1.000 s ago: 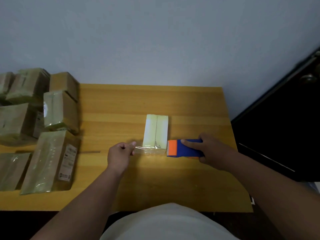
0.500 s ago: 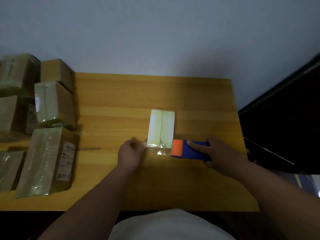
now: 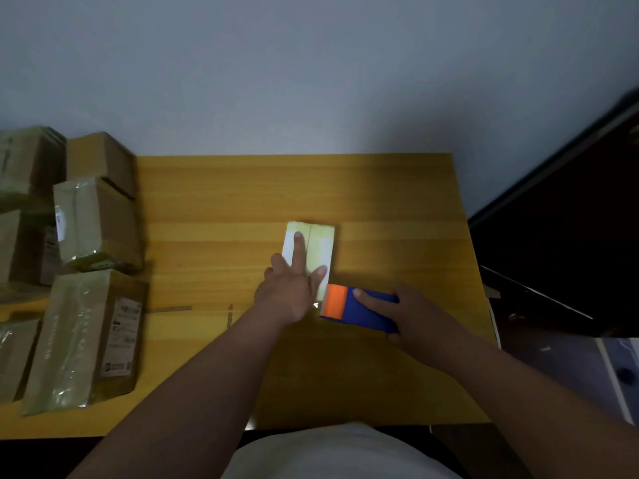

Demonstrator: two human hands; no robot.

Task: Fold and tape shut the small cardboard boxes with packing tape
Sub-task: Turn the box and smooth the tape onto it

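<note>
A person's left hand [image 3: 288,292] presses flat, fingers spread, on a small cardboard box [image 3: 311,248] lying mid-table on the wooden table [image 3: 242,195], while the right hand [image 3: 411,314] clasps a blue and orange tape dispenser [image 3: 358,307] at the box's near right corner. The box's flaps are folded shut, with a seam running down the top, and glossy tape appears to cover its near end; whether the top seam is taped cannot be told. Stacked at the left edge, a pile of taped boxes [image 3: 93,229] suggests much of the batch is done. This box seems close to sealed, with the tape likely yet to be cut.
</note>
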